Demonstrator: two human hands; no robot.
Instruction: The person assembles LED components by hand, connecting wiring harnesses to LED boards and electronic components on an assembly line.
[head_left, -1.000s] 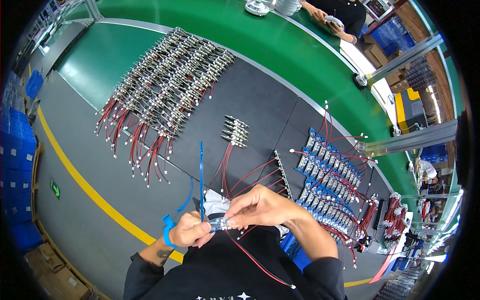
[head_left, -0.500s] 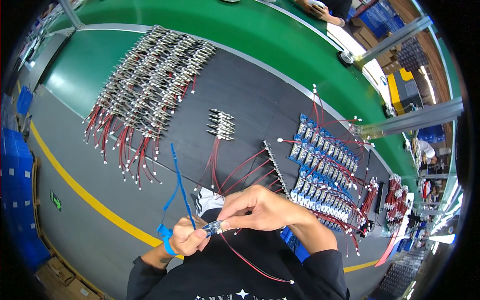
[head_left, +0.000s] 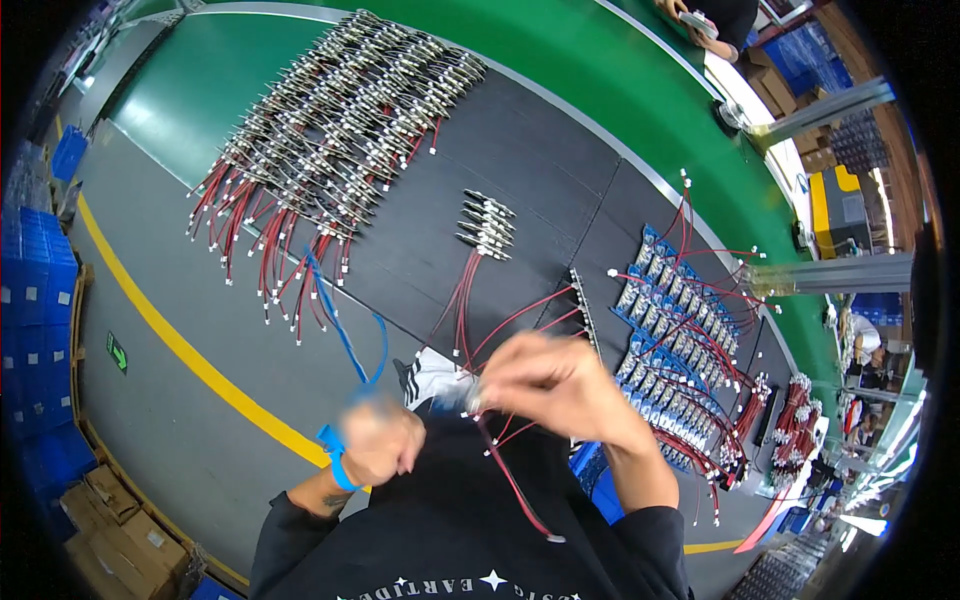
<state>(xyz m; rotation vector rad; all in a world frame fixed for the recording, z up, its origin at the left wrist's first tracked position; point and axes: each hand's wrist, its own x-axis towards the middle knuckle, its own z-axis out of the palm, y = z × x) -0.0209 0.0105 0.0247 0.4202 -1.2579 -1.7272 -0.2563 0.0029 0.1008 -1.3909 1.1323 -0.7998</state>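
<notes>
My left hand [head_left: 380, 440], blurred, is closed as a fist. A thin blue strip [head_left: 335, 310] sticks up from it and bends into a loop. A blue band [head_left: 338, 470] circles that wrist. My right hand [head_left: 545, 385], also smeared by motion, pinches a small circuit board [head_left: 462, 394] with a red and black wire lead [head_left: 515, 490] hanging over my black shirt. The board's details are blurred. The two hands are apart. Beyond the right hand, a narrow row of small parts [head_left: 585, 310] with red leads lies on the black mat.
Many wired metal-tipped parts [head_left: 330, 130] cover the mat's far left; a small group [head_left: 487, 225] lies mid-mat. Blue-backed boards [head_left: 670, 340] are at right, wire bundles [head_left: 793, 425] beyond. Metal posts [head_left: 830, 275] stand along the green bench [head_left: 600, 100]. Another person's hand [head_left: 712, 42] is across it.
My hands have separated: the board left my left fingers and is in my right hand, blurred. The blue strip has tilted leftward. The whole view has shifted slightly.
</notes>
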